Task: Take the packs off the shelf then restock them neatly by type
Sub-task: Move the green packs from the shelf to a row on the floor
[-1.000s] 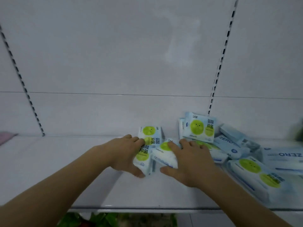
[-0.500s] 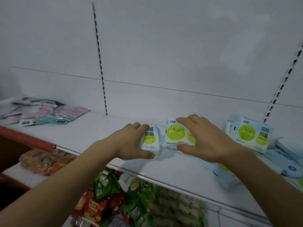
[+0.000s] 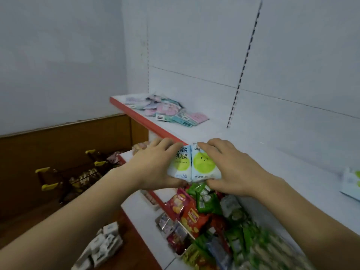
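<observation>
Two small white-and-blue packs with green circles are held side by side at the front edge of the white shelf [image 3: 272, 152]. My left hand [image 3: 153, 166] grips the left pack [image 3: 181, 164] from its left side, fingers over its top and thumb under it. The right pack [image 3: 203, 165] sits in my right hand [image 3: 231, 168], which grips it the same way from the right. The two packs touch along their inner edges. Another pack of the same kind [image 3: 351, 182] shows at the far right edge of the shelf.
A loose heap of pink and teal flat packs [image 3: 169, 112] lies on the shelf's far left end, by its red edge strip. Snack bags [image 3: 204, 217] fill the lower shelf below my hands. White boxes [image 3: 103, 244] lie on the floor; a dark rack with yellow tags [image 3: 64, 176] stands left.
Both hands have carried the two packs leftward along the shelf and brought them together at its front edge. My view has swung left, so the pile of packs has slid almost out of sight.
</observation>
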